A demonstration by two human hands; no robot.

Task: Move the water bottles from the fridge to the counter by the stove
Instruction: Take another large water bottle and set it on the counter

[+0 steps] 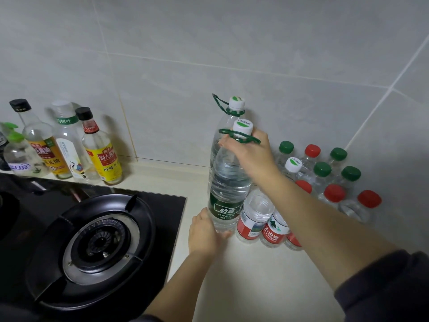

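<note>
On the pale counter (255,287) just right of the black stove (162,212), a big water bottle (228,187) with a dark green label stands upright between both hands. The right hand (248,152) reaches in from the right and grips the bottle's neck below its white cap, fingers curled round it and through the green carry handle (228,133). The left hand (204,231) holds the bottle's base, thumb on the near side and fingers wrapped round the bottom edge. Whether the base rests on the counter or is just above it cannot be told, since the fingers cover it.

A second big bottle (222,122) stands right behind the first, close to the tiled wall (255,43). Its white cap and green handle loop show above the right hand.

Just to the right of the held bottle, three small bottles with red labels (255,214) stand near the counter's front, partly hidden by the right forearm. Behind them, toward the corner, is a cluster of small bottles with red and green caps (334,194), and one with a white cap.

Left of the stove's burner (99,240), against the wall, stands a row of sauce bottles (102,154). A dark sleeve (383,287) covers the right arm near the frame's lower right.
</note>
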